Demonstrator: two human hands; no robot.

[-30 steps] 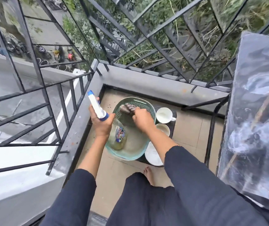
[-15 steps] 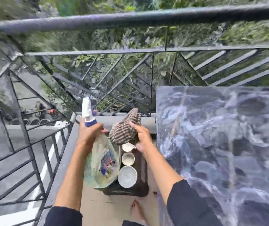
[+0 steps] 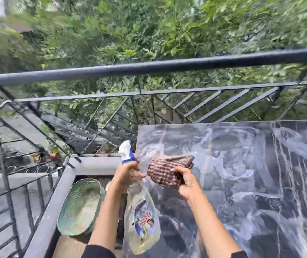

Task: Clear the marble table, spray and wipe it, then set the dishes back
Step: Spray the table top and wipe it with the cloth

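Down at seven o'clock, on the balcony floor beside the railing, sits one green woven basket, tipped so its hollow faces the camera; nothing shows inside it. Just right of it, at six o'clock, the left hand is wrapped tight around the neck of one spray bottle, whose white and blue nozzle points toward twelve o'clock. That clear bottle hangs below the fist, with a coloured label on its side; how much liquid it holds I cannot tell. Slightly right of centre, the right hand grips one folded checked cloth, fingers curled closed around its lower edge, holding it over the near-left corner of the marble table. One dark, white-veined slab fills the frame from three to five o'clock, bare of dishes where it shows. Two dark sleeves end at the bottom edge. Beyond the railing, from ten to two o'clock, green foliage is blurred.
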